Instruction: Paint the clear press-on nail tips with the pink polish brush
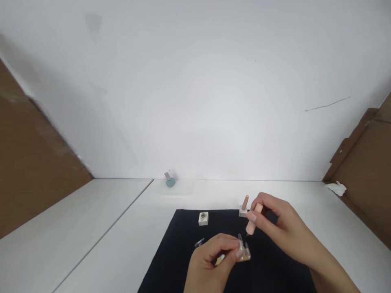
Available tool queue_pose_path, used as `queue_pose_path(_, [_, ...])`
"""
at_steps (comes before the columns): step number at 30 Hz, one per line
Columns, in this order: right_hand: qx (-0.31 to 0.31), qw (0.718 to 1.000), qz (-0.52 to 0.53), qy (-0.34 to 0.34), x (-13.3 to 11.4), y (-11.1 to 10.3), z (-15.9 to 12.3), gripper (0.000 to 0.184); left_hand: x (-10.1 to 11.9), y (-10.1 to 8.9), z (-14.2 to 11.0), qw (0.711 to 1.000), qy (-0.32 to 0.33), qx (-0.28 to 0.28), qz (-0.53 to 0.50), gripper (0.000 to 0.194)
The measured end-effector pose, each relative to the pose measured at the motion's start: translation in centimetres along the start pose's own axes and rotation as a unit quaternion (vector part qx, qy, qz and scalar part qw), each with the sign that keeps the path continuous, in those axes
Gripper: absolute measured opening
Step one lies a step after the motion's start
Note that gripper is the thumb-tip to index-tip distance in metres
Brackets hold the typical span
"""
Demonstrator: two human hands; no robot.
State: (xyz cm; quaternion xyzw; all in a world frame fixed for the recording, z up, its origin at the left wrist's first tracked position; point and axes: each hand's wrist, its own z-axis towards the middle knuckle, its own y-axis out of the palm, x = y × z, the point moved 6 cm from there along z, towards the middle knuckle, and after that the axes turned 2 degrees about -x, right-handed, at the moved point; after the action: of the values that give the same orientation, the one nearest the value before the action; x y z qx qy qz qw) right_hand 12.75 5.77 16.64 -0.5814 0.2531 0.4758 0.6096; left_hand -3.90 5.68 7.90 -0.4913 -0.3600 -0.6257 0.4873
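Head view: the right hand (282,228) pinches a peach cap (252,219) firmly, its thin brush pointing down, just above a small glass bottle (244,254) of tan liquid. The left hand (210,260) closes around that uncapped bottle over a black mat (165,268). A peach cylinder (244,202) stands in a white block (242,212); another white block (203,218) shows a round socket.

The left hand (210,260) hides most of a small clear-and-tan piece (246,255). A tiny grey object (199,243) on the black mat (171,272) is too blurred to identify.
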Motion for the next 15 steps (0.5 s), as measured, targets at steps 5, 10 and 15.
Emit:
queue_pose_path(5, [-0.045, 0.999, -0.007, -0.007, -0.57, 0.53, -0.18, 0.027, 0.25, 0.25, 0.11, 0.999, 0.007, -0.016, 0.028, 0.013])
queue_pose_path(10, [0.006, 1.000, -0.007, 0.001, -0.19, -0.03, -0.18, 0.028, 0.27, 0.15, -0.06, 0.999, 0.014, 0.020, 0.031, 0.012])
queue_pose_path(15, [-0.041, 0.999, -0.011, 0.000, -0.53, 0.76, -0.17, 0.027, 0.31, 0.32, 0.03, 0.999, 0.021, -0.017, 0.037, 0.013])
